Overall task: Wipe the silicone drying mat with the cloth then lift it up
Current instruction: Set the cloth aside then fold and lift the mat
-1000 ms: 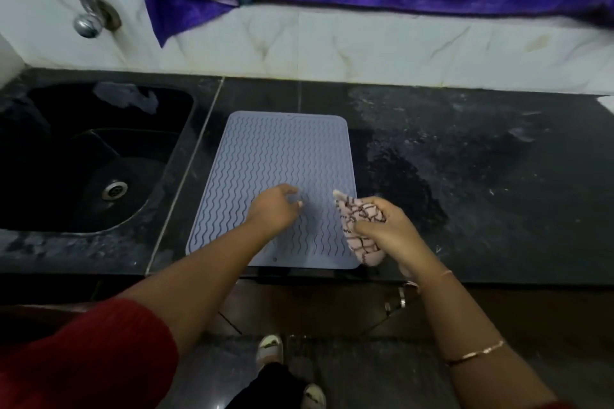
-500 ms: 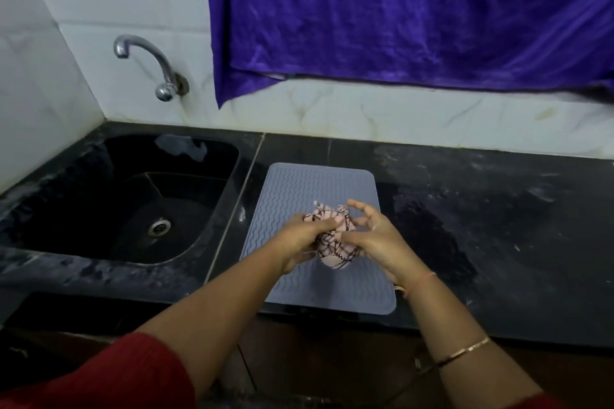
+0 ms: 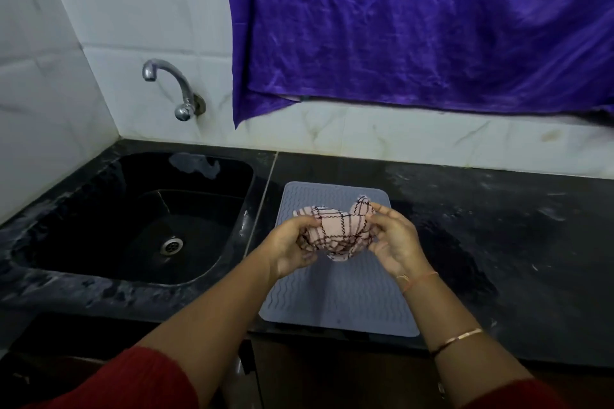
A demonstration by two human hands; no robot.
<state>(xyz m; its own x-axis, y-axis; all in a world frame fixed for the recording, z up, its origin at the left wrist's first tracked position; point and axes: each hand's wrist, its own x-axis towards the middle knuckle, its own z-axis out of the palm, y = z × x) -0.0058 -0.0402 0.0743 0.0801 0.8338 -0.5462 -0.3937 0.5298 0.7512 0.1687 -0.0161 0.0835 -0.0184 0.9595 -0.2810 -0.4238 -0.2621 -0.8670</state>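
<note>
A grey-blue silicone drying mat (image 3: pixel 349 302) with wavy ridges lies flat on the black counter, just right of the sink. Above its middle I hold a bunched pink cloth (image 3: pixel 335 232) with dark check lines. My left hand (image 3: pixel 292 249) grips the cloth's left side, fingers curled under it. My right hand (image 3: pixel 393 239) pinches its right side, where one corner sticks up. The cloth hangs a little above the mat and hides part of the mat's far half.
A black sink (image 3: pixel 133 219) with a steel drain is set in the counter at the left, under a chrome tap (image 3: pixel 179 90). Purple fabric (image 3: pixel 415 26) hangs over the white tiled wall. The black counter (image 3: pixel 515 242) stretches to the right, with dusty smears.
The camera has tilted up. My left hand left the mat and joined my right hand on the cloth, which both hands now spread apart above the mat's middle.
</note>
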